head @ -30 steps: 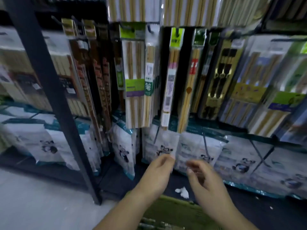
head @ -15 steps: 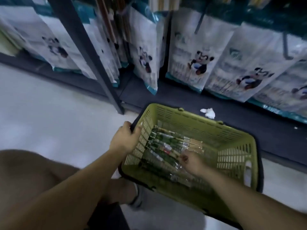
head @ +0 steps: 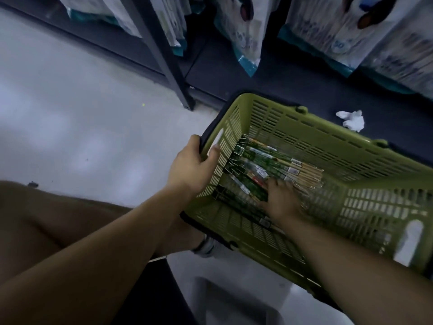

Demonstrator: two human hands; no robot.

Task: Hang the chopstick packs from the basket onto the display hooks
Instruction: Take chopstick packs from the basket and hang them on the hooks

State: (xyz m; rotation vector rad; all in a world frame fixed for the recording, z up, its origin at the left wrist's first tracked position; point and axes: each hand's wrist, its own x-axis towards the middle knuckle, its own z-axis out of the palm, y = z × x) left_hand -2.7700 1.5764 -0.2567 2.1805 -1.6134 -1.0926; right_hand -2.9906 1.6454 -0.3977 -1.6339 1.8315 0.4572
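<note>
A green plastic basket (head: 323, 134) sits on the floor in front of the shelf. Several chopstick packs (head: 269, 163) with green labels lie in a pile at its bottom. My left hand (head: 192, 167) grips the basket's left rim, thumb inside the wall. My right hand (head: 281, 198) reaches down into the basket and lies on the pile of packs, fingers spread over them; motion blur hides whether it has a pack pinched. The display hooks are out of view.
A dark shelf post (head: 168, 57) stands on the pale floor at upper middle. Hanging white-and-teal bags (head: 246, 31) fill the top. A crumpled white scrap (head: 351, 120) lies on the dark shelf base behind the basket. My knee (head: 46, 219) is at lower left.
My view dropped from the hanging display to the basket. My left hand took the basket rim, and my right hand went down into the packs and pushed a little deeper.
</note>
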